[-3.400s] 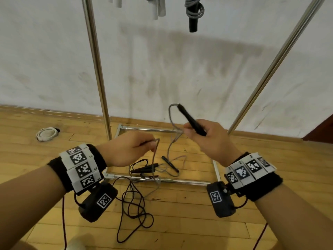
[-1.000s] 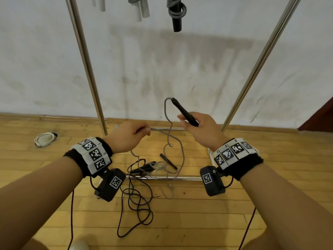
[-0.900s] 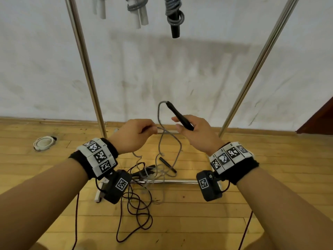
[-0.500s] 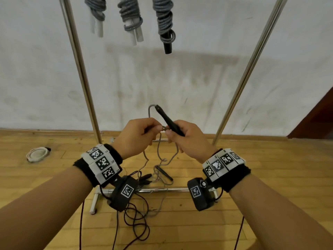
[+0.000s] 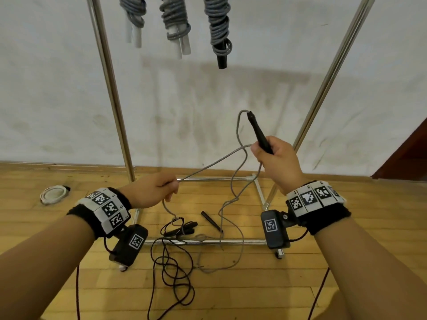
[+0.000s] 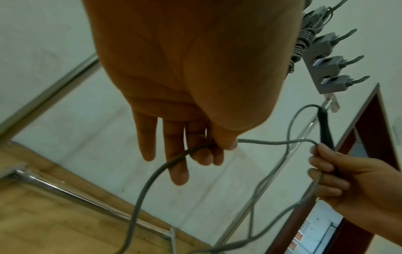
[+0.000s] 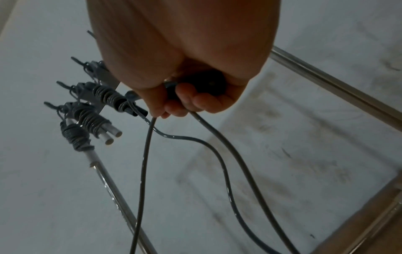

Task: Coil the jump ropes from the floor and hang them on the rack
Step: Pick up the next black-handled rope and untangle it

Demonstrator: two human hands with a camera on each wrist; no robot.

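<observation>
Jump ropes are counted as five: three grey coiled bundles (image 5: 172, 21) are hung on the rack (image 5: 111, 88), and two are left loose at the rack's base. Of the hung bundles, two are seen with white handles and one with a black handle. One grey rope (image 5: 212, 165) is held between both hands in front of the rack. Its black handle (image 5: 260, 135) is gripped in the fist of the right hand (image 5: 277, 162), tip tilted up toward the hung bundles, and strands of the same rope are trapped under the curled fingers (image 7: 187, 101). The cord is pinched between thumb and forefinger of the left hand (image 5: 152, 190), which is held lower and to the left of the right hand; in the left wrist view the other fingers (image 6: 150, 137) are seen loosely extended. From the hands the cord is draped down over the rack's front base bar to the wooden floor (image 5: 254, 292). The grey rope's second black handle (image 5: 211, 220) is seen lying inside the rack's base frame. A black rope (image 5: 175, 273) is left tangled across the front base bar, its handles just inside the frame. One white coiled item (image 5: 53, 195) is seen on the floor left of the rack, well apart.
</observation>
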